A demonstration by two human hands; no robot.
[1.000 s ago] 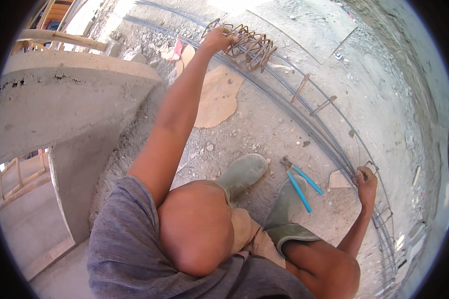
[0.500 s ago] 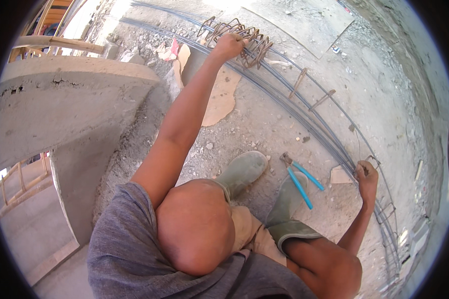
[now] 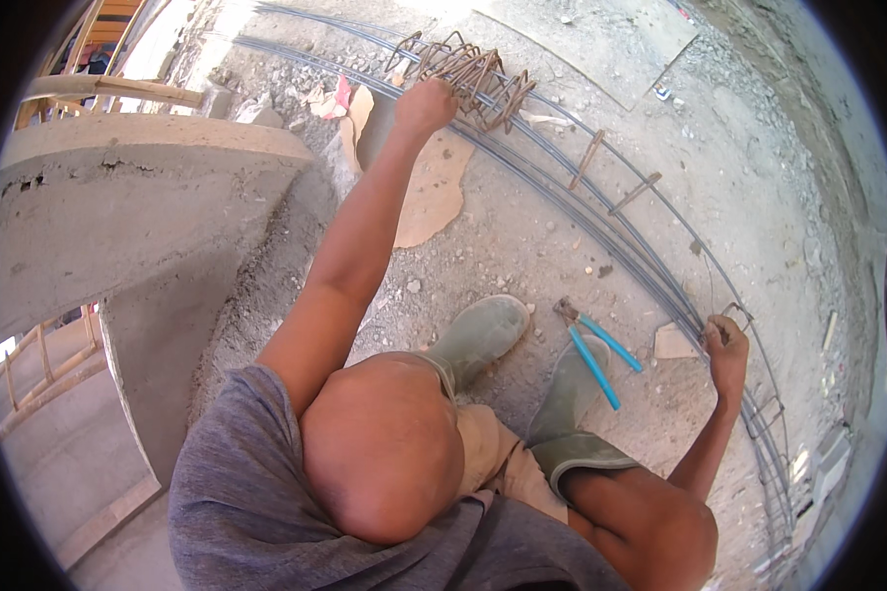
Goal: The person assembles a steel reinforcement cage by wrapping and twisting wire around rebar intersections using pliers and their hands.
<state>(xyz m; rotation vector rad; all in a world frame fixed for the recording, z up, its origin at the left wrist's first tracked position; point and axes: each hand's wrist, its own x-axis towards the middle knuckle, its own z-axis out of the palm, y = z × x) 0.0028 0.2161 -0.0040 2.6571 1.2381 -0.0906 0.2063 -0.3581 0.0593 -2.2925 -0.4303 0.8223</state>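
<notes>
Long thin steel reinforcing bars (image 3: 601, 225) curve across the ground from the far left to the right. A tangled bunch of rusty bent stirrups (image 3: 478, 79) sits around them at the far middle. My left hand (image 3: 427, 105) is closed at the near left side of this bunch, its curled fingers at a stirrup and partly hidden. On the right, my right hand (image 3: 727, 347) is closed in a pinch where a stirrup (image 3: 743, 313) crosses the bars. A thin wire stands up beside that hand. End-cutting pincers (image 3: 601, 361) with blue handles lie by my boots.
More stirrups (image 3: 587, 160) are spaced along the bars between my hands. A torn brown paper sheet (image 3: 434, 197) lies below the bunch. A concrete beam (image 3: 138, 217) stands at left. A flat board (image 3: 601, 44) lies at the far side. My boots (image 3: 478, 335) are on the gravelly ground.
My left hand has moved left and slightly nearer along the stirrup bunch, and some stirrups there have shifted. The right hand stays in place.
</notes>
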